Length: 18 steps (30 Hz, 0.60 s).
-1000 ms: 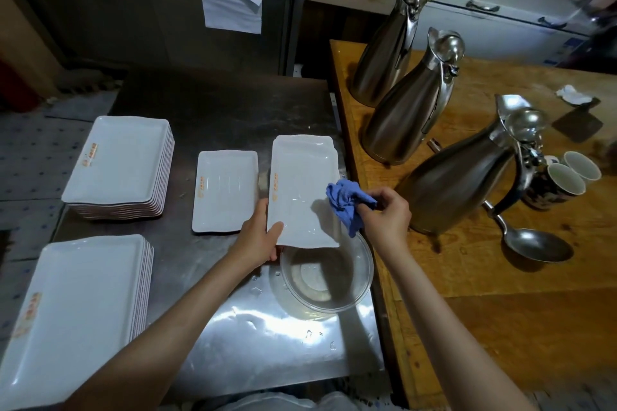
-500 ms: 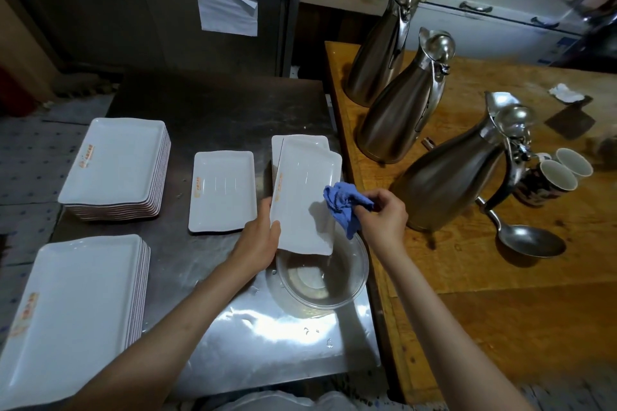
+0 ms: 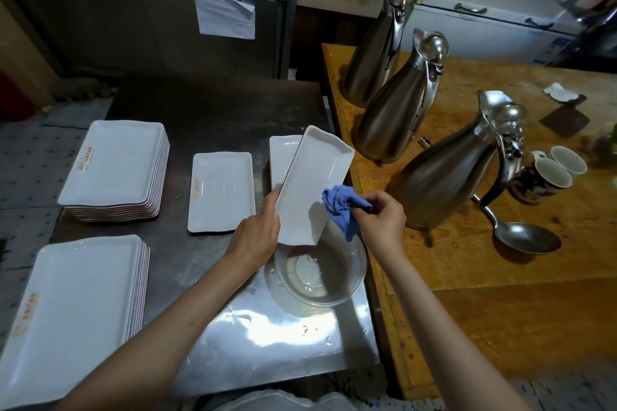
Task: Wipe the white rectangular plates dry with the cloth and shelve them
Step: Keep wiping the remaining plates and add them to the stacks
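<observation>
Left hand [image 3: 255, 237] is clamped on tilted white plate [image 3: 312, 183] above glass bowl [image 3: 320, 274]; blue cloth [image 3: 344, 207] is bunched in right hand [image 3: 380, 222], touching plate's right edge.

Glossy white plate [image 3: 310, 183], crumpled cloth [image 3: 344, 207]

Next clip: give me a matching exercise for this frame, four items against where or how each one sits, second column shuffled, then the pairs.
Items:
1. blue cloth
2. tilted plate
3. glass bowl
4. large spoon

Places or states:
A. on the wooden table, beside a steel jug
B. bunched in the right hand
C. on the metal counter, below the lifted plate
D. held at its near edge by the left hand

Pairs: 1-B, 2-D, 3-C, 4-A
</observation>
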Available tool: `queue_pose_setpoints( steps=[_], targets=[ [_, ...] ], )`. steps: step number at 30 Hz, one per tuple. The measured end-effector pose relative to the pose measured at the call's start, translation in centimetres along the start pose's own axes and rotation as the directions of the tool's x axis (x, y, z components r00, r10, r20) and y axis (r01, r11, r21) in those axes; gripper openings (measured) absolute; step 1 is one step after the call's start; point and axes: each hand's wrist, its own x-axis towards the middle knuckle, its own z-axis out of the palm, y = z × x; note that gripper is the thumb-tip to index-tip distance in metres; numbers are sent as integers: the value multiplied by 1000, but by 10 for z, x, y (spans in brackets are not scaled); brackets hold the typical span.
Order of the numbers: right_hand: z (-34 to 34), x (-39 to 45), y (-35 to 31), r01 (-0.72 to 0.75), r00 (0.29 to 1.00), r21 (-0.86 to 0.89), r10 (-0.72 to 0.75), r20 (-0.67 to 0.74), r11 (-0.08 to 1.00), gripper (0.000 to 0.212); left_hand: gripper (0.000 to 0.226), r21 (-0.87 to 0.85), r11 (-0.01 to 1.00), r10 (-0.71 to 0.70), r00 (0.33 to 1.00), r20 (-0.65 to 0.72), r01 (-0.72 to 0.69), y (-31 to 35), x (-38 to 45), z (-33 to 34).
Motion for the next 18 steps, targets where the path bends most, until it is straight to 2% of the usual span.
queue_pose_setpoints(
  steps=[4,8,11,15,18],
  targets=[
    [-1,-2,-1,7,1000,4,-7,4,1000,19,51,144,987,82,996,-23,-78,0,-1,-2],
    [-1,-3,-1,-4,1000,-3,4,-1,1000,19,56,159,977,142,990,-1,-140,0,-1,-1],
    [-2,-3,-1,-11,1000,-8,11,1,1000,18,58,172,979,114,993,-12,-111,5,-2,-2],
    [-4,-3,1,-18,1000,-20,18,-6,1000,17,55,-30,999,32,999,-15,-33,12,-3,-3],
    [-5,-3,2,-20,1000,-22,19,-2,1000,15,44,-217,973,-92,995,-37,81,10,0,3]
  ],
)
